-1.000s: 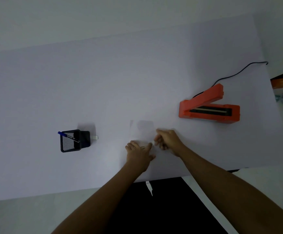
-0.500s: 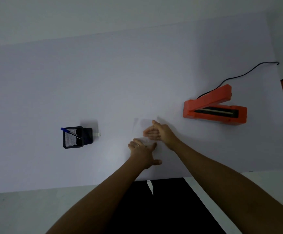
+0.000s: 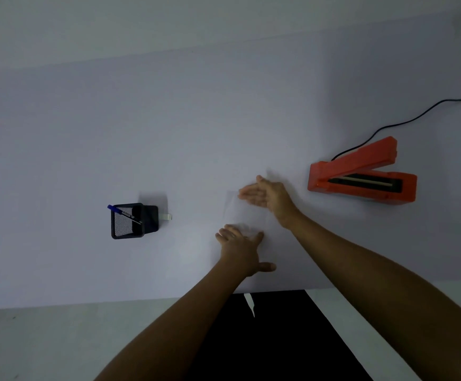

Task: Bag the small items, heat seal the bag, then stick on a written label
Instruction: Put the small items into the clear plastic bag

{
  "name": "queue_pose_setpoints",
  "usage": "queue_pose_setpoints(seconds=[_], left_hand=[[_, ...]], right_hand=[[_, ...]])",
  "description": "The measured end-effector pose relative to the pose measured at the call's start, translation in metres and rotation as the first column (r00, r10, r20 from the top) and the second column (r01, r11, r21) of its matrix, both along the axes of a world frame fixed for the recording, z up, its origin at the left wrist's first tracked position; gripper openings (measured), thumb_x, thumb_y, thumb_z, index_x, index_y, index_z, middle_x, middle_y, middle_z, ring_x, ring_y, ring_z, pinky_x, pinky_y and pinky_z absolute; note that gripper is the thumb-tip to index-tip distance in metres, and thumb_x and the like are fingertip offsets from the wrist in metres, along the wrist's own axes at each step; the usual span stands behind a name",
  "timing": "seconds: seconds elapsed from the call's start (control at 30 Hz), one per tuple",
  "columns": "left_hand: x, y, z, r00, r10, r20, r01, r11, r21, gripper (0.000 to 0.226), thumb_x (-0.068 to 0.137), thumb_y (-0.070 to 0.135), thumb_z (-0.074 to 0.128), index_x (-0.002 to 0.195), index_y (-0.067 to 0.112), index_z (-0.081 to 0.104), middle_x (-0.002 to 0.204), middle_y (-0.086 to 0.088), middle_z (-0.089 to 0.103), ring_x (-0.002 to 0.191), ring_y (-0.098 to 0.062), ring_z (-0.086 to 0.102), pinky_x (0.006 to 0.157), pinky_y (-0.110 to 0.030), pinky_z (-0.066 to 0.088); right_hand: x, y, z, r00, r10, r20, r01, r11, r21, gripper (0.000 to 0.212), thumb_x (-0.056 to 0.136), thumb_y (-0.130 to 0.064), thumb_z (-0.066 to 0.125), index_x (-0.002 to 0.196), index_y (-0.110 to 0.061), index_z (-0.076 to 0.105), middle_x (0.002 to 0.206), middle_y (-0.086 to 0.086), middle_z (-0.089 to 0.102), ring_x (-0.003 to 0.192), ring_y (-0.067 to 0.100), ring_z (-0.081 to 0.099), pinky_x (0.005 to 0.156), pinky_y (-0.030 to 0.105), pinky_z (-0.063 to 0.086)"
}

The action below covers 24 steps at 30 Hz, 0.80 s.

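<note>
A thin, clear plastic bag [image 3: 244, 215] is seen lying flat on the white worktop [image 3: 168, 133], between the two hands; its contents cannot be made out in the dim light. The left hand [image 3: 240, 247] is laid palm down on the bag's near end, fingers straight and spread, thumb held out to the side; the right hand [image 3: 265, 195] is set on the far end, fingers straight and close together, nothing being pinched. The step in hand is judged to be the flattening of the filled bag before sealing. The orange plastic heat sealer [image 3: 361, 177] is found well to the right with its upper arm raised, a black cord [image 3: 405, 122] running away behind it; a black mesh pen holder [image 3: 127, 222] with a blue pen [image 3: 122, 213] is placed to the left. For the next move the bag's open mouth would need to be lifted, laid straight across the sealer's strip and kept free of creases; the arm would then be pressed down.
</note>
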<state>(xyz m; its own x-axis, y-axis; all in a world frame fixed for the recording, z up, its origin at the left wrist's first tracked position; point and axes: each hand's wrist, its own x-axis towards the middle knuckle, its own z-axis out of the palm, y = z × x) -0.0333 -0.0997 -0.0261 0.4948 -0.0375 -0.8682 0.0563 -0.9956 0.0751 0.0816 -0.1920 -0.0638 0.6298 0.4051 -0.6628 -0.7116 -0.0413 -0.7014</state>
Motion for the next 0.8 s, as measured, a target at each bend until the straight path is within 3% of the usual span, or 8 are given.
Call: queue_pose_setpoints(seconds=[0.23, 0.4, 0.6, 0.7, 0.8], left_hand=[[0.001, -0.002, 0.001, 1.000, -0.007, 0.000, 0.006, 1.000, 0.018, 0.114, 0.065, 0.089, 0.047, 0.153, 0.033, 0.001, 0.152, -0.042, 0.002, 0.141, -0.058, 0.008, 0.110, -0.069, 0.010], [0.004, 0.001, 0.001, 1.000, -0.019, -0.024, 0.019, 1.000, -0.007, 0.110, 0.065, 0.089, 0.046, 0.153, 0.038, 0.003, 0.152, -0.041, 0.002, 0.140, -0.058, 0.007, 0.110, -0.069, 0.010], [0.006, 0.001, 0.001, 0.999, -0.031, -0.042, 0.032, 1.000, 0.001, 0.108, 0.066, 0.089, 0.046, 0.153, 0.038, 0.004, 0.153, -0.039, 0.004, 0.141, -0.057, 0.007, 0.110, -0.069, 0.010], [0.004, 0.001, 0.003, 0.999, -0.037, -0.022, 0.037, 0.999, 0.001, 0.108, 0.067, 0.089, 0.045, 0.153, 0.038, 0.004, 0.153, -0.039, 0.005, 0.141, -0.056, 0.008, 0.111, -0.068, 0.011], [0.002, 0.000, 0.003, 0.998, -0.056, 0.010, 0.056, 0.998, 0.029, 0.111, 0.066, 0.090, 0.043, 0.154, 0.033, 0.007, 0.152, -0.041, 0.008, 0.140, -0.056, 0.013, 0.110, -0.067, 0.013]], right_hand=[[-0.030, 0.026, -0.013, 0.967, 0.228, -0.111, -0.228, 0.974, 0.016, 0.055, 0.103, -0.045, 0.039, 0.103, -0.002, 0.074, 0.106, 0.016, 0.076, 0.103, 0.025, 0.073, 0.103, 0.041, 0.052], [0.016, 0.029, -0.011, 0.985, 0.168, -0.028, -0.169, 0.985, -0.041, 0.063, 0.103, -0.049, 0.038, 0.109, 0.004, 0.071, 0.107, 0.019, 0.075, 0.102, 0.023, 0.073, 0.096, 0.036, 0.056], [0.035, 0.039, -0.010, 0.989, 0.131, 0.072, -0.126, 0.989, -0.073, 0.060, 0.100, -0.049, 0.047, 0.108, 0.005, 0.071, 0.105, 0.017, 0.076, 0.099, 0.023, 0.074, 0.098, 0.040, 0.055], [0.017, 0.043, -0.004, 0.991, 0.129, 0.034, -0.128, 0.992, -0.017, 0.057, 0.102, -0.046, 0.044, 0.110, 0.003, 0.071, 0.108, 0.015, 0.075, 0.103, 0.023, 0.073, 0.097, 0.035, 0.055], [-0.021, 0.042, -0.009, 0.972, 0.230, -0.040, -0.229, 0.973, 0.008, 0.057, 0.102, -0.046, 0.043, 0.111, 0.003, 0.071, 0.109, 0.015, 0.075, 0.104, 0.024, 0.072, 0.097, 0.036, 0.055]])
